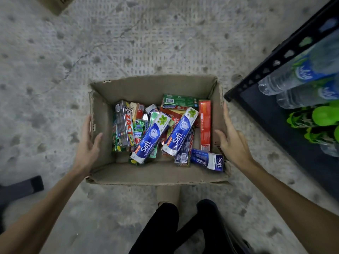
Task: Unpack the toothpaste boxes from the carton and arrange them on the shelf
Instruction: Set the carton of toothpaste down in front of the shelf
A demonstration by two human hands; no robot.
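Observation:
An open brown carton [157, 175] sits on the floor below me. Inside lie several toothpaste boxes in a loose heap: two blue-and-white Safi boxes [152, 138] on top, a grey Zact box [125, 123] at the left, a red box [205, 123] along the right wall and a green box [178, 101] at the back. My left hand [89, 143] straddles the carton's left wall, fingers straight outside and thumb inside. My right hand [232, 138] does the same at the right wall. Neither hand holds a toothpaste box.
A black metal shelf [275, 63] stands at the right, close to the carton's right side, holding water bottles [297, 76] and green packs [319, 118]. My legs in black [165, 228] are just behind the carton. A dark object [23, 187] lies at the left. Rough concrete floor surrounds the carton.

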